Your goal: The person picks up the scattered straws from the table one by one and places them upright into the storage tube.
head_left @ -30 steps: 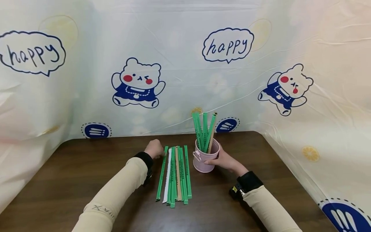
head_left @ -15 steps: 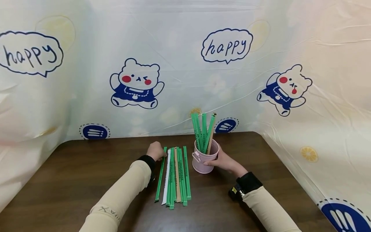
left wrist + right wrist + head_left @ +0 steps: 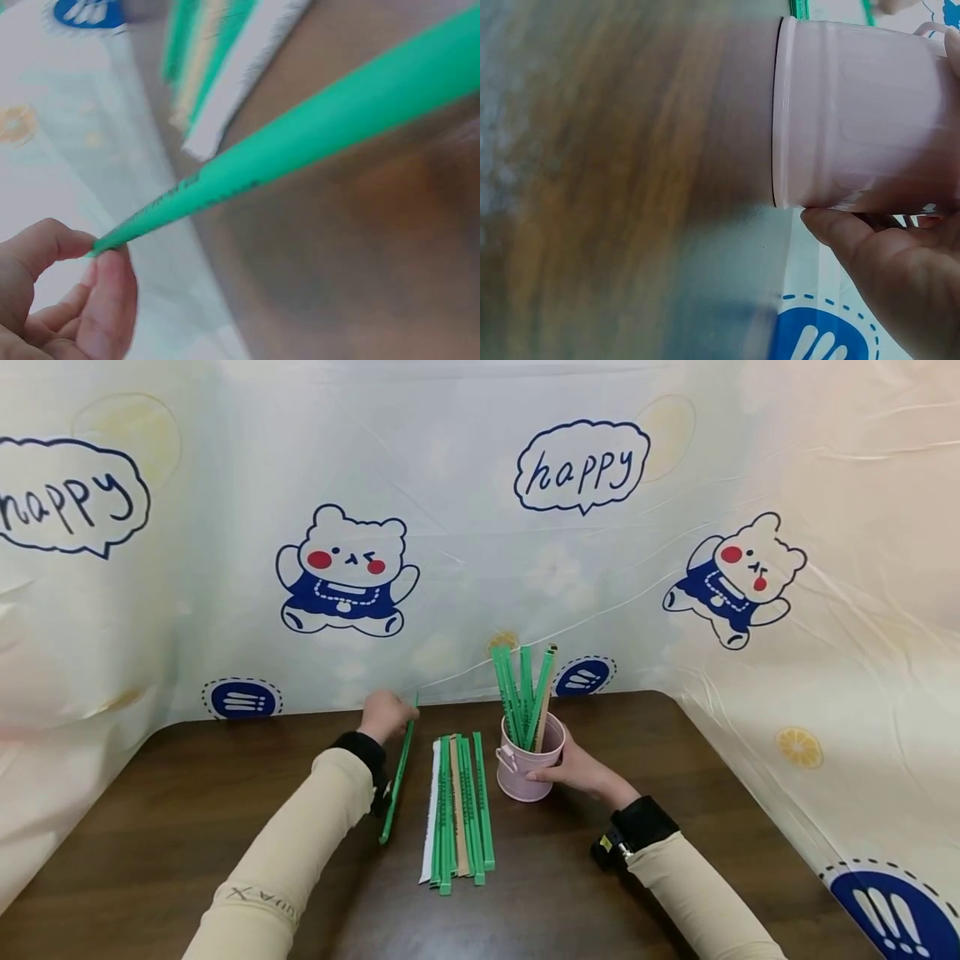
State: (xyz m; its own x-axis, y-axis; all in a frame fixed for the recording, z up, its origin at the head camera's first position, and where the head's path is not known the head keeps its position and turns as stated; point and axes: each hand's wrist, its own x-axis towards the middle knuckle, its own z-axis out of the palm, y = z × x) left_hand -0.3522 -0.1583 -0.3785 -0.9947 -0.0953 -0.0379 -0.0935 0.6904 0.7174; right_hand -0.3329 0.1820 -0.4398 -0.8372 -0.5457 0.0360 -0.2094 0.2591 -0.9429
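A dark wooden table (image 3: 187,827) carries a pink bucket (image 3: 525,768) of upright green strips. The right hand (image 3: 573,768) wraps round its side, steadying it. The left hand (image 3: 386,714) pinches the far tip of one green strip (image 3: 396,781), lifted clear of the row of strips (image 3: 459,810) beside it. Judged step: transferring one strip; next it needs tipping upright over the bucket's mouth.

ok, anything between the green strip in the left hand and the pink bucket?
Only the row of green, tan and white strips lying flat on the table. The left hand holds the green paper strip lifted at its far end, left of the pink metal bucket.
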